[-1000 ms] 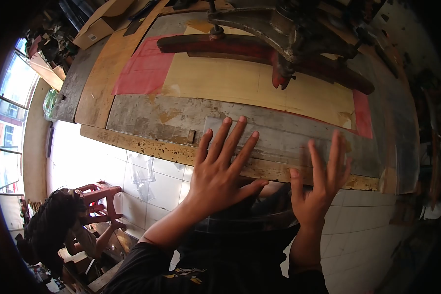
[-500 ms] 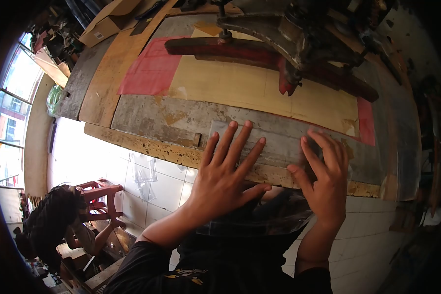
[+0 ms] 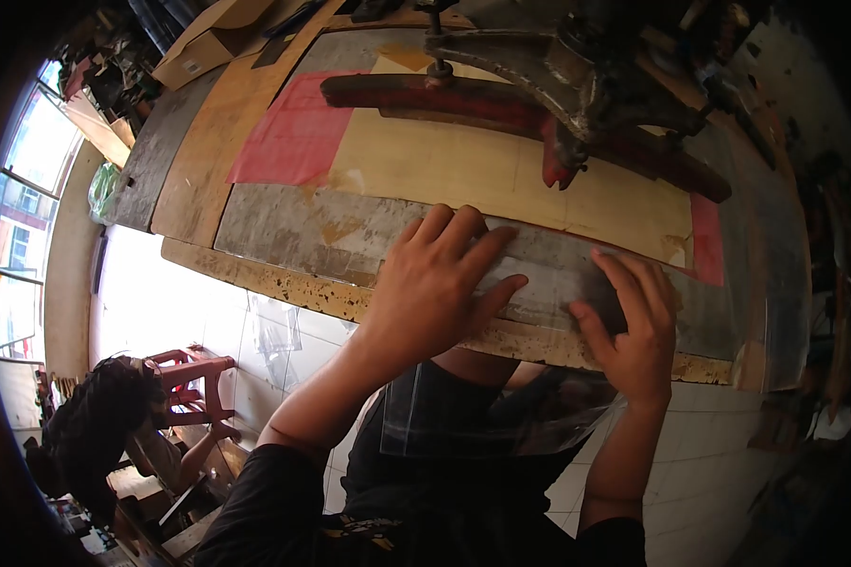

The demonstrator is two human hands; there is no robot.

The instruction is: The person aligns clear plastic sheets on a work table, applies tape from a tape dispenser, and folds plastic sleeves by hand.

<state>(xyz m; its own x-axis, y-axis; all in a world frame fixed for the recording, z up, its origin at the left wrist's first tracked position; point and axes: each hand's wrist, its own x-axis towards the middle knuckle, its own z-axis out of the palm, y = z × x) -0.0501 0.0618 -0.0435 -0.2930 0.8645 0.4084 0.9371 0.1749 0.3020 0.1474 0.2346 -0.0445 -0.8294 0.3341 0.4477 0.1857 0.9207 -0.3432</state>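
A clear plastic sheet (image 3: 501, 420) lies over the front of the metal worktop (image 3: 284, 222) and hangs down past its edge, in front of my lap. My left hand (image 3: 430, 274) rests on the sheet with its fingers bent and its thumb apart, the fingertips close to the yellow sheet (image 3: 444, 161). To the right, my right hand (image 3: 638, 326) is over the same plastic, fingers curved and thumb held away from them. Neither hand shows anything gripped. Beyond them a red press bar (image 3: 425, 94) stands over the yellow sheet, which has red material (image 3: 288, 132) at its ends.
A heavy metal frame (image 3: 529, 66) carries the press bar. A cardboard box (image 3: 203, 47) sits at the far left. Another person (image 3: 104, 425) bends low at the lower left, near a red stool (image 3: 194, 383). More clear plastic (image 3: 272, 326) is on the tiled floor.
My left hand has moved slightly forward, and its spread fingers have bent. My right hand has barely shifted. More of the hanging plastic shows below the worktop edge.
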